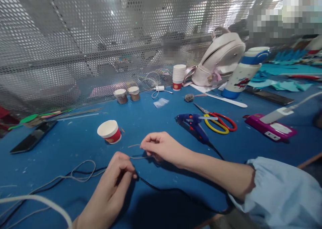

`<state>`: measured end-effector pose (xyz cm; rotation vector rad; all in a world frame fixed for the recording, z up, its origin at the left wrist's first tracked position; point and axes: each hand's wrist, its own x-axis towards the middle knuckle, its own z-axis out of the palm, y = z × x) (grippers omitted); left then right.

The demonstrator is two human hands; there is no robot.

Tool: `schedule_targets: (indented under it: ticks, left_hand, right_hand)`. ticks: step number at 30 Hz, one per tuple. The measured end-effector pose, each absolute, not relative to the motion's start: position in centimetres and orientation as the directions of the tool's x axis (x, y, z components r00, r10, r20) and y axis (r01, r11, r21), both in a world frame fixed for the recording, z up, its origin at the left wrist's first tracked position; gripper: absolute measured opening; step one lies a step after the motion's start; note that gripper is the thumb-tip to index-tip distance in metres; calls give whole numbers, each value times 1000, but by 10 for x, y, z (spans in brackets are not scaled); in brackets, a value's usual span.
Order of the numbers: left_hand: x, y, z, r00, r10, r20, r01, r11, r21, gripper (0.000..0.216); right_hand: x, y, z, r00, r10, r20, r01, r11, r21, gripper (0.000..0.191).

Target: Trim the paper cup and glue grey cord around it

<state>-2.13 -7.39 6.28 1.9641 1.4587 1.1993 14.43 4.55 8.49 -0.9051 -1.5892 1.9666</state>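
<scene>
Right hand pinching the thin grey cord, left hand seemingly gripping it too, so tugging could snag the slack at left on that black cable.

No lettering or numeral is legible; the emblem on the stacked paper cups, at one o'clock, is too small to read.

The desk is blue, the thin cord grey, the glue gun dark blue, the scissors yellow and red at the handles, the power strip magenta, the bottle white and blue with a red motif.
</scene>
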Motion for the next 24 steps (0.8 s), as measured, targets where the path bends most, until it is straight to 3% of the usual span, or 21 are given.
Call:
schedule_targets:
  ticks: [4, 14, 24]
  left_hand:
    - [-19, -72, 61, 84, 922, 379, 550, -360, 754, 16]
    - [-11, -50, 54, -131, 893, 431, 535, -302, 789, 11]
    - [-12, -61, 62, 35, 860, 509, 660, -403, 634, 22]
  right_hand:
    - [142, 42, 85, -716, 651, -250, 25, -335, -942, 11]
    - [141, 35, 88, -732, 628, -263, 122, -259, -958, 12]
    - [144, 42, 89, -683, 700, -210, 85, -209, -974, 12]
